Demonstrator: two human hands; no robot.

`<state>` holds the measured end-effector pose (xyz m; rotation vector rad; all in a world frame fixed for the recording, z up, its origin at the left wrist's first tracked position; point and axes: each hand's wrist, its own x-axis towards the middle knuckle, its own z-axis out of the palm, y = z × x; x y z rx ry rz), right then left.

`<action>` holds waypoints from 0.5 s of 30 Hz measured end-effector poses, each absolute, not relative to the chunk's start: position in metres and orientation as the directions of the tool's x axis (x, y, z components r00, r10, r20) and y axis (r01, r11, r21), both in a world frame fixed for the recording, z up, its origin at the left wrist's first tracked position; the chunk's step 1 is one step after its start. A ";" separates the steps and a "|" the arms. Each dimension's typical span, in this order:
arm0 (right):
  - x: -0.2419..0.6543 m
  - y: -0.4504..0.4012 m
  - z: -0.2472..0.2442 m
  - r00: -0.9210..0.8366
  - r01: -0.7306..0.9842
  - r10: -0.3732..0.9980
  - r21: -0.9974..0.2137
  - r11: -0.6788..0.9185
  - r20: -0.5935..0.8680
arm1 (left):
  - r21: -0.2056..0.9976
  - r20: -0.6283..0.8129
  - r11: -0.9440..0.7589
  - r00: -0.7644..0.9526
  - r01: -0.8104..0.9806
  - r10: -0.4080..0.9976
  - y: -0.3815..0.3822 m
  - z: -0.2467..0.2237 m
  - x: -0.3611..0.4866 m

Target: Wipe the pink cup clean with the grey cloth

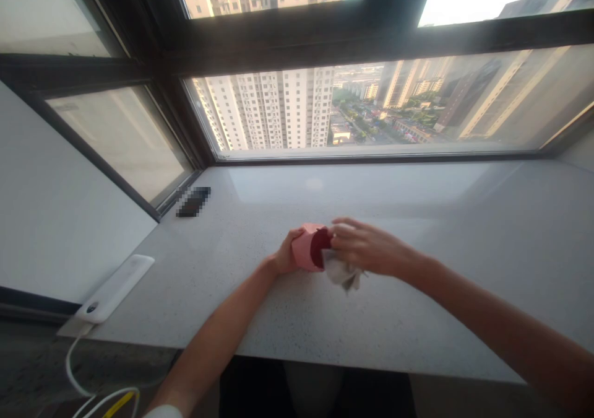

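Observation:
My left hand (286, 254) is wrapped round a small pink container (304, 249) above the pale windowsill counter. The container is tipped on its side, its dark red opening facing right. At that opening, my right hand (353, 242) pinches a crumpled whitish cloth or tissue (342, 271), which hangs below the fingers with a darker patch near its lower end. The right fingers are slightly blurred and close to the container's rim; I cannot tell whether they touch it.
A white power strip (118, 287) lies at the counter's left edge, its white cable (70, 368) dropping to the floor. A dark pixelated object (193, 202) lies in the back left corner. Dark-framed windows (371, 102) border the speckled counter (440, 220).

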<state>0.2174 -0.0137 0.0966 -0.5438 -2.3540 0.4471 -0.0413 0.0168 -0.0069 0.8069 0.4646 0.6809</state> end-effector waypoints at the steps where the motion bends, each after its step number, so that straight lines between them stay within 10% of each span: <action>1: 0.237 -0.005 0.105 -0.569 0.269 0.562 -0.510 0.817 0.600 | 0.776 -0.116 0.505 0.702 -0.377 0.703 0.018 -0.006 -0.043; 4: 0.295 0.021 0.122 0.435 0.103 0.645 -0.747 0.657 0.628 | 0.766 -0.100 0.518 0.726 -0.380 0.680 0.019 -0.004 -0.046; 6: 0.316 0.033 0.119 0.708 -0.017 0.551 -0.769 0.638 0.442 | 0.766 -0.107 0.530 0.742 -0.363 0.662 0.019 -0.004 -0.045; 10: 0.295 0.035 0.080 0.756 -0.481 0.649 -0.744 0.463 -0.085 | 0.772 -0.103 0.525 0.744 -0.359 0.660 0.020 -0.006 -0.043; 15: 0.217 0.014 0.021 0.642 -0.489 0.766 -0.792 0.367 -0.041 | 0.780 -0.090 0.518 0.756 -0.351 0.649 0.020 -0.008 -0.044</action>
